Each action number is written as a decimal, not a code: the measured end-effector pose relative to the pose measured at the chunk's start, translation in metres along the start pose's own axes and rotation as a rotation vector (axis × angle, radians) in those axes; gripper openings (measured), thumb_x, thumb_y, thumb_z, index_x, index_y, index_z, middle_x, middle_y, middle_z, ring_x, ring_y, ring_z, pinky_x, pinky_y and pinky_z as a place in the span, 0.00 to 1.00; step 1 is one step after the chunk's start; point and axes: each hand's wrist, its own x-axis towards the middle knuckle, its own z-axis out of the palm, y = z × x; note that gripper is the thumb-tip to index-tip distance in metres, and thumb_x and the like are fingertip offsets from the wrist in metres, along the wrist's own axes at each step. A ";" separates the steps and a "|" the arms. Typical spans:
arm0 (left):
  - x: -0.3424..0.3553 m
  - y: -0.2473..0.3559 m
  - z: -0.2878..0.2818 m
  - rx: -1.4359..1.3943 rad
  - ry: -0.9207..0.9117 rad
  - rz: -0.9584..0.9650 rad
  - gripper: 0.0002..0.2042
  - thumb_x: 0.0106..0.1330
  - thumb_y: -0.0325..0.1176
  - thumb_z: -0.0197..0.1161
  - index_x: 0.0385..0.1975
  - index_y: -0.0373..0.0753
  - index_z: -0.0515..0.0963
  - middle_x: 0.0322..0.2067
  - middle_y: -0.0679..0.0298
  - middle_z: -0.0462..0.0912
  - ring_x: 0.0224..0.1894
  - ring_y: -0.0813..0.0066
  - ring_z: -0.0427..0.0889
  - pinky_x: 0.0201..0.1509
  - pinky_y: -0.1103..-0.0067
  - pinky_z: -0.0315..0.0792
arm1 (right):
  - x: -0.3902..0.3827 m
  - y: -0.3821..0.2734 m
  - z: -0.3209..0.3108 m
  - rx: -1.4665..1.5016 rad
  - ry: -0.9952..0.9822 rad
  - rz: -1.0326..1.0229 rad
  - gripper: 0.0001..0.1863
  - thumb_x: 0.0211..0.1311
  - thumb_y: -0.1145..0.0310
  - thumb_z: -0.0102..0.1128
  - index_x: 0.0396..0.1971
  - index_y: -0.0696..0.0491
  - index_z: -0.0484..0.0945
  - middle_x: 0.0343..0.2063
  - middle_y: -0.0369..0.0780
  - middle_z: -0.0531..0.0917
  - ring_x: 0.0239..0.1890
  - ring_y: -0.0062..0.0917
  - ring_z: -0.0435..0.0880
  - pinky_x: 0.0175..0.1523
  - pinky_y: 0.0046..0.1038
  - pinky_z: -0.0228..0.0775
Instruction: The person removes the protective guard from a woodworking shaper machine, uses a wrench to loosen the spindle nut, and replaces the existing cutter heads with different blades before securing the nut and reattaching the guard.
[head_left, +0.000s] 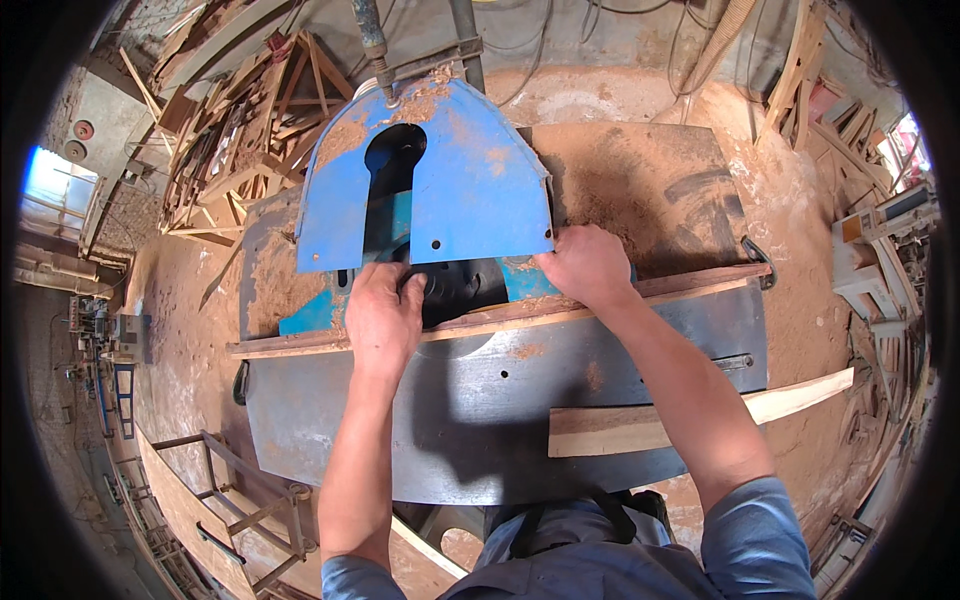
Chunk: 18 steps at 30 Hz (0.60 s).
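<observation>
A blue metal hood [470,170] stands over a woodworking machine, with a keyhole-shaped opening in its top. Beneath its front edge shows a dark round machine part [462,290]. My left hand [385,312] is at the hood's front edge beside this part, its fingers curled and thumb bent; what they grip is hidden. At the hood's lower right corner my right hand [592,265] is closed, its fingertips out of sight. Both hands are just above a long wooden fence strip [690,284] that runs across the metal table [320,410].
A pale board [610,430] lies on the table under my right forearm, jutting past its right edge. Sawdust [620,190] covers the machine behind the fence. Scrap wood [260,140] is heaped at the far left; a wheeled frame [240,505] stands near left. A hose [370,40] meets the hood top.
</observation>
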 end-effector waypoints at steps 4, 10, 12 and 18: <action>-0.003 -0.009 0.011 -0.221 0.167 0.142 0.13 0.63 0.35 0.67 0.41 0.32 0.81 0.41 0.51 0.81 0.44 0.53 0.81 0.49 0.68 0.74 | 0.000 -0.002 -0.001 0.022 -0.009 0.003 0.29 0.65 0.44 0.48 0.27 0.56 0.86 0.28 0.50 0.86 0.34 0.46 0.86 0.42 0.44 0.79; 0.000 -0.011 0.010 -0.100 -0.039 0.073 0.14 0.62 0.35 0.67 0.43 0.33 0.80 0.43 0.55 0.82 0.50 0.54 0.78 0.53 0.64 0.72 | -0.003 -0.004 -0.009 0.013 -0.025 0.018 0.27 0.64 0.47 0.48 0.27 0.56 0.86 0.27 0.50 0.86 0.34 0.45 0.86 0.42 0.43 0.79; 0.002 -0.025 0.014 -0.480 -0.002 0.217 0.13 0.62 0.35 0.68 0.40 0.33 0.80 0.42 0.55 0.82 0.48 0.54 0.78 0.52 0.63 0.72 | -0.004 -0.009 -0.012 0.010 -0.045 0.020 0.27 0.64 0.48 0.48 0.27 0.56 0.86 0.27 0.50 0.86 0.34 0.45 0.86 0.42 0.43 0.79; 0.005 0.007 -0.002 -0.053 -0.184 -0.098 0.15 0.64 0.31 0.65 0.50 0.33 0.79 0.52 0.54 0.79 0.55 0.62 0.78 0.62 0.70 0.69 | -0.003 -0.003 -0.013 -0.015 -0.047 0.033 0.25 0.64 0.49 0.49 0.27 0.55 0.86 0.28 0.48 0.86 0.34 0.43 0.86 0.42 0.42 0.79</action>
